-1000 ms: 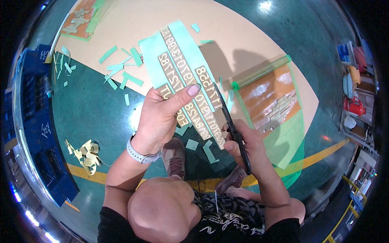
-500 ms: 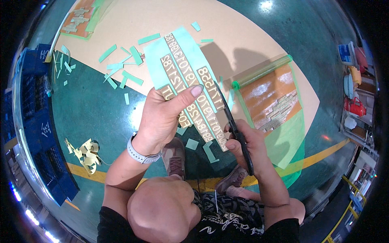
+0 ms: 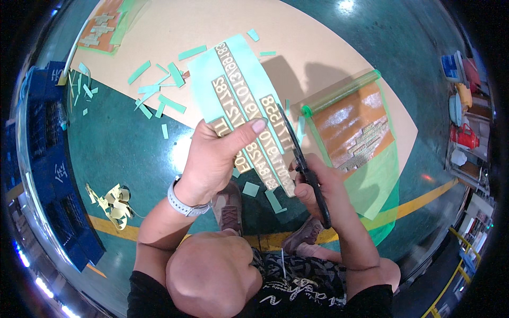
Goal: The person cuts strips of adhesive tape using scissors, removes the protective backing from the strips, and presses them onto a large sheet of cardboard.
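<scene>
The turquoise sheet [image 3: 204, 79] and my left hand [image 3: 212, 151] have slid slightly nearer and to the right since half a second ago, while my right hand [image 3: 326, 185] has barely shifted. My left thumb presses on the sheet's face, pinching it against fingers hidden behind. My right thumb and fingers are wrapped around a long black cutting tool [image 3: 312, 185], probably scissors; its blade points far, along the sheet's right edge, and I cannot tell whether they touch.

The sheet hangs in front of me, above the brown board [image 3: 339, 58]. I'd judge it light and bendy, stiffer along the gold character strips [image 3: 238, 79] and easily creased in the plain far part. A flat pinch near the middle, across the strips, should steady it best; the narrow near ends look floppy and offer less grip.

The blade side is the edge for my left fingers to mind. Left of the sheet, loose turquoise scraps [image 3: 176, 74] lie on the board. To the right, a green film roll [image 3: 344, 93] beside an orange panel [image 3: 355, 119] limits low moves. The far side of the board leaves more room.
</scene>
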`<state>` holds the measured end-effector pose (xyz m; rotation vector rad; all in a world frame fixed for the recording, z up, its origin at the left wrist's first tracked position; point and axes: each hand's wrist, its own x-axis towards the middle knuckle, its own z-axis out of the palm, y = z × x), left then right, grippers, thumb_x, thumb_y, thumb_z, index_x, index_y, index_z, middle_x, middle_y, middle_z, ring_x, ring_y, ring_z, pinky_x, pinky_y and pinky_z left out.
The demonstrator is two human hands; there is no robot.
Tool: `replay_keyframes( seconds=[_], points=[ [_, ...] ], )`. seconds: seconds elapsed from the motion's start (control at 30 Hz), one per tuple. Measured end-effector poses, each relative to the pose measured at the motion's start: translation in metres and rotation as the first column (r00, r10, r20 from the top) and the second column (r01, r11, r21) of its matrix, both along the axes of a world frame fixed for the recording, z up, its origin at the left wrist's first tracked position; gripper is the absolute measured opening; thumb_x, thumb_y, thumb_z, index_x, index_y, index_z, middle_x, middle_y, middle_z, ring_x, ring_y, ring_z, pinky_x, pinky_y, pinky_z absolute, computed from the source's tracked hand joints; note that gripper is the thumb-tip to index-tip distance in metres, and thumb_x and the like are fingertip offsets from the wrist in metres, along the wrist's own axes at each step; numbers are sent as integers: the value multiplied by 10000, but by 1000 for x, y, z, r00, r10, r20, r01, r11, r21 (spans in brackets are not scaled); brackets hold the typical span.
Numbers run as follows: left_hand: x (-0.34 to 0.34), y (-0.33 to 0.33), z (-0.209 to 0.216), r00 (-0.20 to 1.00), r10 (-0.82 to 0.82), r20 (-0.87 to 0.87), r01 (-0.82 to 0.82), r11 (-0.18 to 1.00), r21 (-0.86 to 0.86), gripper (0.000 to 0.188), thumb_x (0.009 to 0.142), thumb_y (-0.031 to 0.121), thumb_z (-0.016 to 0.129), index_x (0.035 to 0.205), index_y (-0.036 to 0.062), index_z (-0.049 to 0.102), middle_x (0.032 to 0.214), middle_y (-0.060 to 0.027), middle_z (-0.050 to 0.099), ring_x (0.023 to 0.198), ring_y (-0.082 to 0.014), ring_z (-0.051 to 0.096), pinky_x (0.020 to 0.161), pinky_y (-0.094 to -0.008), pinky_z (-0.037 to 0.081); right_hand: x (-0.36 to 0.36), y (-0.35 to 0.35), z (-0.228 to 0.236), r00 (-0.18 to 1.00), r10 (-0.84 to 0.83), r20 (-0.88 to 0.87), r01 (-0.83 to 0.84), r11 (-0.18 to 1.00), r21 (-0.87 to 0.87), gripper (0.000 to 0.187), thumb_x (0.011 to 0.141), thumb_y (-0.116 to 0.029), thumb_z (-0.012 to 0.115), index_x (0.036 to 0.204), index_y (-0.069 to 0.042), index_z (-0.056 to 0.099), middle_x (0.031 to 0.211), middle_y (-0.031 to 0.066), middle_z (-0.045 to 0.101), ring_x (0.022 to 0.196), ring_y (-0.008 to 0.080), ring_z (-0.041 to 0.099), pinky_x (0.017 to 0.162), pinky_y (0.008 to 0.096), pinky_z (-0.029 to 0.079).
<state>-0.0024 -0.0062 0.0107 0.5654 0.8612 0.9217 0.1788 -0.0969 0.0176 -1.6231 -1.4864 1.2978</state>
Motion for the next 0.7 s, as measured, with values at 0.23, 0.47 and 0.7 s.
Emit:
replay_keyframes(
  seconds=[0.23, 0.47, 0.7],
  points=[
    [2, -2, 0, 1000, -19, 20, 19, 999, -26, 264, 812, -12, 612, 1073, 15, 588, 981, -114, 656, 856, -176, 651, 738, -295, 552, 0, 0, 5, 1000, -10, 15, 11, 998, -59, 419, 803, -398, 657, 956, -28, 531, 543, 81, 471, 480, 191, 486, 489, 300, 405],
    [3, -2, 2, 1000, -6, 8, 6, 1000, -21, 263, 805, -15, 617, 1065, 12, 588, 967, -105, 658, 837, -167, 651, 731, -284, 547, -1, -1, 2, 999, -23, 23, 23, 1000, -6, 368, 794, -325, 689, 941, -26, 534, 536, 81, 463, 466, 194, 468, 478, 302, 399],
    [4, -2, 1, 1000, 1, 0, -1, 1000, -19, 257, 804, -17, 615, 1059, 8, 591, 978, -108, 655, 840, -168, 650, 732, -290, 547, -2, -1, 3, 999, -11, 49, 10, 1000, 29, 381, 797, -352, 680, 942, -32, 535, 541, 88, 473, 475, 199, 503, 479, 300, 407]
  ],
)
